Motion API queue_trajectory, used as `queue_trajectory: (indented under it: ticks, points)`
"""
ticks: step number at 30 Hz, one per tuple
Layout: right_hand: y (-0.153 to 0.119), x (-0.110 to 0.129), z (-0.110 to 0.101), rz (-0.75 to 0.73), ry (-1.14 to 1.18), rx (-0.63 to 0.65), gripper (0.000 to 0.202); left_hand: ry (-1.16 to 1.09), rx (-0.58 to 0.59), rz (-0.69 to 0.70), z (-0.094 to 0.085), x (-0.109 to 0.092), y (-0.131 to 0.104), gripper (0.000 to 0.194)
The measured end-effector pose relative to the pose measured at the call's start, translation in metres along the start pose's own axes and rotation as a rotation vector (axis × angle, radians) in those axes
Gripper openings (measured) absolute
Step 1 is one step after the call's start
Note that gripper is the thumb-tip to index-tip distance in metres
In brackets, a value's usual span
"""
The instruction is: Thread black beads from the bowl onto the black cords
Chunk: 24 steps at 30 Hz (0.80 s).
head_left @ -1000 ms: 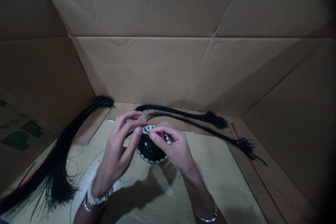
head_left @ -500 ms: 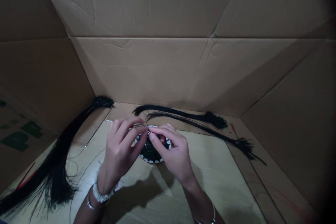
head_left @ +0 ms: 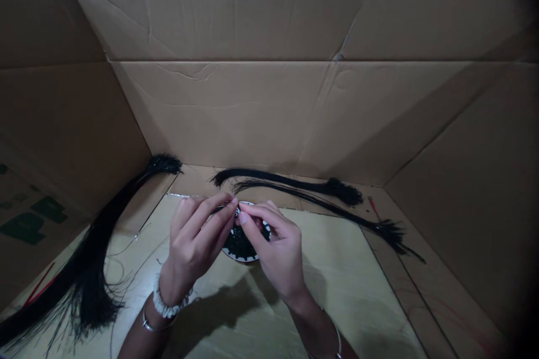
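Observation:
Over a small bowl with a white patterned rim, my left hand and my right hand meet fingertip to fingertip. Small black pieces fill the bowl. My right thumb and forefinger pinch a small dark shiny piece, too small to make out fully. My left fingers are closed on what looks like a thin black wire, mostly hidden behind them. Whether the wire is inside the piece or only touches it, I cannot tell.
A thick bundle of black wires lies along the left side. Behind the bowl lie two thinner bundles, an upper bundle and a lower bundle. Tall cardboard walls enclose the back and sides of the tabletop.
My left middle and other fingers have curled in beside the forefinger, covering most of the dark strand. Both hands stay over the bowl, fingertips together.

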State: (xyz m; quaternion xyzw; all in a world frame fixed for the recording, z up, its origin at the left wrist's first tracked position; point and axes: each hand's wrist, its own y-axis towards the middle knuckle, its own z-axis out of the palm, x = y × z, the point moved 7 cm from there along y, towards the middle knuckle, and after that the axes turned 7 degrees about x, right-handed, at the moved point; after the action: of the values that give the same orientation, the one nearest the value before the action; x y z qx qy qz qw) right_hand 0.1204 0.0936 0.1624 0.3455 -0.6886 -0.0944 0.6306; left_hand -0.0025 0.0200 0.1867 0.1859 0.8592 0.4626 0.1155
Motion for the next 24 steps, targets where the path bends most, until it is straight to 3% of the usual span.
queue_trajectory:
  ticks: [18, 24]
  points:
    - [-0.001, 0.002, -0.001, -0.051, -0.017, -0.046, 0.018, -0.032, 0.028, 0.011, 0.008, -0.005, -0.004, 0.040]
    - [0.001, -0.004, -0.004, 0.002, 0.025, -0.053, 0.017, -0.037, 0.014, 0.000, 0.012, -0.005, -0.003, 0.047]
